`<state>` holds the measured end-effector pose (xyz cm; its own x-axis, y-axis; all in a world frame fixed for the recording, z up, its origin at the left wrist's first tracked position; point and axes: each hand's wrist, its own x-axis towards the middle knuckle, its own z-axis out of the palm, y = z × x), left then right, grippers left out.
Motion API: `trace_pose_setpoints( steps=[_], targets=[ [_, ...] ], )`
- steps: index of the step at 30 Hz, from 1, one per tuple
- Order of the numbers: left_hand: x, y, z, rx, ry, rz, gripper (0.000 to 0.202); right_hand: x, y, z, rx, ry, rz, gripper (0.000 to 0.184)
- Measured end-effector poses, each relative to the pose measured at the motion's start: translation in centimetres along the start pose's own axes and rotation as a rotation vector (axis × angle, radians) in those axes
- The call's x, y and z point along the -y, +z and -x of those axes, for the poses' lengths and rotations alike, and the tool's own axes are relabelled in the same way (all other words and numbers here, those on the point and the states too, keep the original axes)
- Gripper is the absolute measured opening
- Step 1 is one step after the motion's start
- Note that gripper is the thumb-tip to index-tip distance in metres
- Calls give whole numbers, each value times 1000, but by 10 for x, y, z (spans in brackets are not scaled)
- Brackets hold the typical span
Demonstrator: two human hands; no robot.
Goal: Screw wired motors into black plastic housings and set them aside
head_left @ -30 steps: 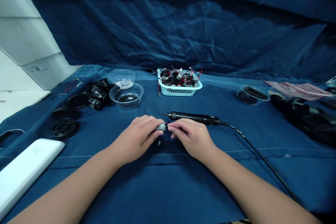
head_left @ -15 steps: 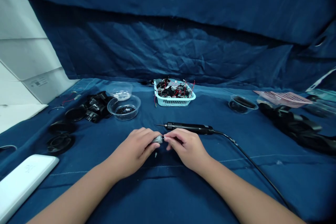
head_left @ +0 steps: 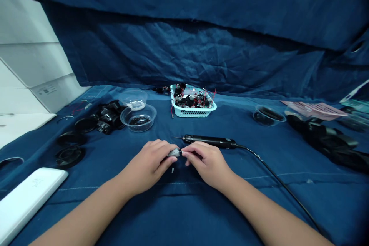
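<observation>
My left hand (head_left: 147,167) grips a small silver motor (head_left: 173,153) whose end shows between my hands. My right hand (head_left: 206,163) pinches at that end with thumb and fingers, and whatever lies there is too small to make out. Just behind my right hand, a black electric screwdriver (head_left: 207,141) lies on the blue cloth (head_left: 245,207), and its black cable (head_left: 276,177) runs to the lower right. A tiny pale part (head_left: 172,170) rests on the cloth below my hands.
A light blue plastic basket (head_left: 193,112) holds motors with red wires. To its left stand clear plastic bowls (head_left: 138,118), with black round parts (head_left: 70,156) further left. A white flat case (head_left: 29,200) lies at lower left. A clear cup (head_left: 268,116) and black items (head_left: 323,142) lie at right.
The whole scene sits lower in the view than a second ago, as my head has tilted up. My hands keep the same hold on the motor.
</observation>
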<state>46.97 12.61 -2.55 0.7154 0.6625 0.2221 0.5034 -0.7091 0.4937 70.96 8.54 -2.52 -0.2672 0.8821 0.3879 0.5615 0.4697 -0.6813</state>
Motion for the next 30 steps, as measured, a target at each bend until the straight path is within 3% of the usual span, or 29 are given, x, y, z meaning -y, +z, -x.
trace_pose_setpoints(
  steps=[15, 20, 23, 27, 30],
  targets=[
    [0, -1, 0, 61, 27, -26, 28, -4, 1, 2, 31, -53, -25, 15],
    [-4, -2, 0, 57, 69, -26, 23, 2, 1, 5, 46, 9, -61, 18],
    [-4, 0, 0, 37, 90, -103, 20, 6, 3, 5, 67, 162, -148, 17],
    [-5, 6, 0, -86, 189, -210, 17, 12, 10, 5, 43, 509, -475, 14],
    [-6, 9, 1, -157, 257, -328, 18, 15, 11, 6, 24, 654, -704, 23]
  ],
)
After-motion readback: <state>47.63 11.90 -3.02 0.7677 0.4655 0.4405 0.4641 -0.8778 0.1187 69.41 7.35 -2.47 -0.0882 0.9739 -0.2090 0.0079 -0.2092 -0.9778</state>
